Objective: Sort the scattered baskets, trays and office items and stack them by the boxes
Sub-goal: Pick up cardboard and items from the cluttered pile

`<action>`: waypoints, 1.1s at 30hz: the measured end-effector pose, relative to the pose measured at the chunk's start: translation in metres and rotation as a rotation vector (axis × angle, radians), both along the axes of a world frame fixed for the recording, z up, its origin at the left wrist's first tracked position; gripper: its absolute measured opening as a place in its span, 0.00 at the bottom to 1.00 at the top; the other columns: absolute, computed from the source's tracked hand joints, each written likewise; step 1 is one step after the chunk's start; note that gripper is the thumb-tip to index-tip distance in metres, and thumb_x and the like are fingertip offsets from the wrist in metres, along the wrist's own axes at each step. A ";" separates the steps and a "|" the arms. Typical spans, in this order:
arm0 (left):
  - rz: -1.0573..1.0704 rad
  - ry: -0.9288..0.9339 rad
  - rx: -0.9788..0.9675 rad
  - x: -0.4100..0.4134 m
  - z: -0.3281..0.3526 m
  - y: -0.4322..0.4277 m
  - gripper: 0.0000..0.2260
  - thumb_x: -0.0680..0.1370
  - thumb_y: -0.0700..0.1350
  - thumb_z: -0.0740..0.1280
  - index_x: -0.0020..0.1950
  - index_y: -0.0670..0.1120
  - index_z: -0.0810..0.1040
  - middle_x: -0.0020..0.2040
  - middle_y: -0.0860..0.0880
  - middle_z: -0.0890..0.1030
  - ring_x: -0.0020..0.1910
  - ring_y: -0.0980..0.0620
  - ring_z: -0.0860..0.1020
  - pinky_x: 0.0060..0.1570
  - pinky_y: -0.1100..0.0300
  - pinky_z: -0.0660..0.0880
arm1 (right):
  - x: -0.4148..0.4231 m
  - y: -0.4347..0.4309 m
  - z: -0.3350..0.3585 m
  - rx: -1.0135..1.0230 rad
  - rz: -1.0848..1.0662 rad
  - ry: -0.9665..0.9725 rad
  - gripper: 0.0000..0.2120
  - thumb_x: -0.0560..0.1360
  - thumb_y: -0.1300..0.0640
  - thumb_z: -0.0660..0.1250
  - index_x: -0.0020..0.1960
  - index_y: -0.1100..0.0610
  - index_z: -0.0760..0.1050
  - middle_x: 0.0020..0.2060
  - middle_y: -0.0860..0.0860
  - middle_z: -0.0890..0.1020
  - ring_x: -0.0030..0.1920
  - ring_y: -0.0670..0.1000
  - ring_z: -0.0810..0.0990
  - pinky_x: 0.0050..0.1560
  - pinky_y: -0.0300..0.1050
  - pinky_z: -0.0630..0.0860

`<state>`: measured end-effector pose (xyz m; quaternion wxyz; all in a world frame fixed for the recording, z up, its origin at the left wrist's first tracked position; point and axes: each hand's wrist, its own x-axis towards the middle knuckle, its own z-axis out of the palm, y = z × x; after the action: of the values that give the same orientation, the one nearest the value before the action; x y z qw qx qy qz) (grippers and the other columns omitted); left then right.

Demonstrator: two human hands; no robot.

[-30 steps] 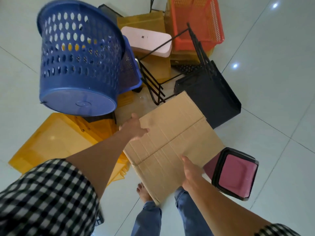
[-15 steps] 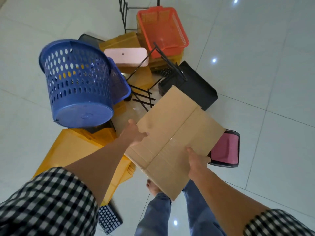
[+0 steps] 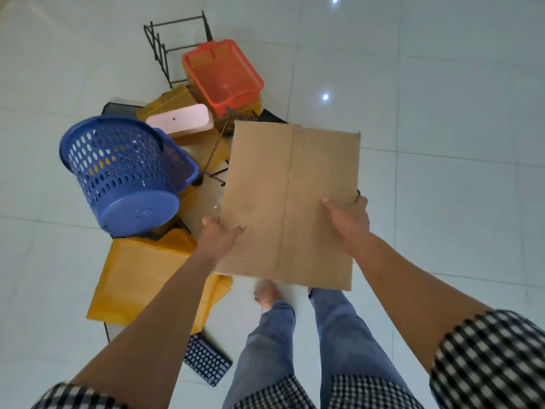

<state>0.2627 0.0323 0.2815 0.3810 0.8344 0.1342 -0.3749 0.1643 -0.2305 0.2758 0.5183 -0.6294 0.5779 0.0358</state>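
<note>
I find left hand [image 3: 219,234] and right hand [image 3: 349,219] gripping the flattened cardboard box [image 3: 290,202] aloft, 3 o'clock of the blue basket [image 3: 124,172]; I judge it next needs a stacking spot.

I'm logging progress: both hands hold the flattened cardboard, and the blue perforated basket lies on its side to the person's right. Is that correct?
One detail is wrong. In the head view the left hand and right hand do hold the flattened cardboard, but the blue perforated basket lies on its side to the person's left, not right.
</note>
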 end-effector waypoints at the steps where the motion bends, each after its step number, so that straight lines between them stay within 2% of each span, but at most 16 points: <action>1: -0.002 -0.011 -0.016 -0.007 0.010 -0.005 0.25 0.76 0.55 0.73 0.62 0.47 0.62 0.59 0.47 0.72 0.55 0.47 0.75 0.52 0.50 0.75 | -0.007 -0.006 0.015 -0.027 0.012 -0.004 0.32 0.71 0.41 0.75 0.68 0.47 0.64 0.56 0.45 0.78 0.46 0.46 0.77 0.47 0.43 0.71; 6: 0.014 -0.083 -0.103 -0.042 0.052 -0.040 0.25 0.76 0.54 0.73 0.62 0.48 0.62 0.56 0.51 0.74 0.50 0.55 0.76 0.41 0.59 0.74 | -0.050 -0.041 0.074 -0.132 0.031 -0.017 0.38 0.71 0.37 0.72 0.74 0.47 0.60 0.65 0.51 0.74 0.59 0.57 0.77 0.57 0.52 0.74; 9: 0.022 -0.139 -0.178 -0.059 0.077 -0.075 0.26 0.76 0.54 0.73 0.65 0.48 0.63 0.53 0.55 0.74 0.49 0.57 0.77 0.39 0.62 0.75 | -0.082 -0.069 0.102 -0.171 -0.020 -0.061 0.38 0.71 0.36 0.72 0.74 0.47 0.60 0.65 0.51 0.74 0.61 0.57 0.77 0.62 0.56 0.75; 12: 0.029 -0.176 -0.246 -0.077 0.100 -0.118 0.25 0.76 0.54 0.74 0.63 0.50 0.64 0.54 0.53 0.76 0.50 0.53 0.79 0.44 0.56 0.79 | -0.117 -0.102 0.123 -0.188 -0.095 -0.108 0.39 0.71 0.36 0.72 0.75 0.47 0.61 0.65 0.50 0.74 0.61 0.57 0.78 0.64 0.58 0.75; 14: -0.021 -0.236 -0.291 -0.090 0.116 -0.153 0.25 0.75 0.54 0.75 0.64 0.51 0.65 0.57 0.52 0.77 0.50 0.55 0.79 0.39 0.61 0.78 | -0.144 -0.126 0.138 -0.199 -0.146 -0.140 0.40 0.71 0.35 0.72 0.75 0.47 0.61 0.65 0.50 0.74 0.60 0.56 0.78 0.64 0.58 0.75; 15: -0.063 -0.259 -0.327 -0.097 0.124 -0.171 0.27 0.75 0.54 0.75 0.67 0.51 0.64 0.60 0.52 0.76 0.52 0.56 0.79 0.40 0.62 0.79 | -0.157 -0.138 0.145 -0.207 -0.171 -0.157 0.40 0.71 0.35 0.72 0.75 0.47 0.61 0.65 0.50 0.75 0.60 0.56 0.78 0.64 0.58 0.75; 16: -0.117 -0.274 -0.355 -0.104 0.131 -0.189 0.32 0.75 0.54 0.75 0.72 0.51 0.63 0.65 0.52 0.74 0.56 0.54 0.78 0.47 0.59 0.80 | -0.171 -0.149 0.152 -0.216 -0.195 -0.170 0.40 0.70 0.35 0.72 0.75 0.46 0.61 0.65 0.49 0.75 0.61 0.55 0.78 0.64 0.57 0.75; 18: -0.239 -0.282 -0.369 -0.120 0.147 -0.228 0.39 0.74 0.55 0.76 0.79 0.53 0.60 0.70 0.52 0.71 0.63 0.50 0.75 0.60 0.50 0.77 | -0.200 -0.174 0.167 -0.255 -0.247 -0.192 0.40 0.70 0.35 0.73 0.76 0.46 0.61 0.65 0.49 0.74 0.62 0.54 0.77 0.62 0.53 0.74; 20: -0.306 -0.272 -0.395 -0.136 0.162 -0.267 0.39 0.73 0.57 0.76 0.79 0.54 0.59 0.72 0.51 0.70 0.64 0.48 0.74 0.61 0.48 0.75 | -0.230 -0.201 0.182 -0.302 -0.301 -0.199 0.41 0.70 0.35 0.73 0.76 0.47 0.60 0.66 0.49 0.74 0.63 0.55 0.76 0.61 0.53 0.73; 23: -0.383 -0.250 -0.433 -0.164 0.180 -0.325 0.38 0.74 0.57 0.75 0.78 0.54 0.58 0.70 0.51 0.70 0.63 0.47 0.75 0.63 0.46 0.75 | -0.275 -0.240 0.199 -0.345 -0.375 -0.199 0.43 0.70 0.35 0.73 0.77 0.48 0.58 0.68 0.51 0.73 0.65 0.57 0.75 0.64 0.57 0.73; 27: -0.501 -0.223 -0.492 -0.200 0.195 -0.404 0.33 0.76 0.56 0.73 0.73 0.55 0.56 0.58 0.59 0.73 0.53 0.58 0.76 0.54 0.53 0.74 | -0.331 -0.283 0.213 -0.401 -0.495 -0.190 0.44 0.69 0.36 0.74 0.77 0.49 0.58 0.68 0.52 0.72 0.66 0.58 0.74 0.62 0.55 0.73; 30: -0.586 -0.187 -0.530 -0.225 0.203 -0.460 0.29 0.76 0.55 0.74 0.66 0.56 0.57 0.59 0.59 0.74 0.54 0.59 0.77 0.47 0.58 0.75 | -0.368 -0.313 0.220 -0.429 -0.584 -0.161 0.46 0.69 0.35 0.74 0.78 0.49 0.57 0.69 0.53 0.72 0.67 0.59 0.73 0.63 0.56 0.72; 33: -0.677 -0.167 -0.542 -0.246 0.210 -0.514 0.30 0.75 0.55 0.74 0.66 0.56 0.57 0.57 0.60 0.75 0.52 0.59 0.77 0.42 0.61 0.74 | -0.398 -0.348 0.226 -0.436 -0.663 -0.135 0.46 0.69 0.34 0.74 0.78 0.49 0.57 0.69 0.54 0.71 0.67 0.60 0.73 0.62 0.57 0.73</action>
<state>0.0165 -0.4818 0.4911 0.4515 0.7286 -0.2810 -0.4317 -0.2337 -0.5789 0.5016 0.3929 -0.5049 0.7084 -0.2982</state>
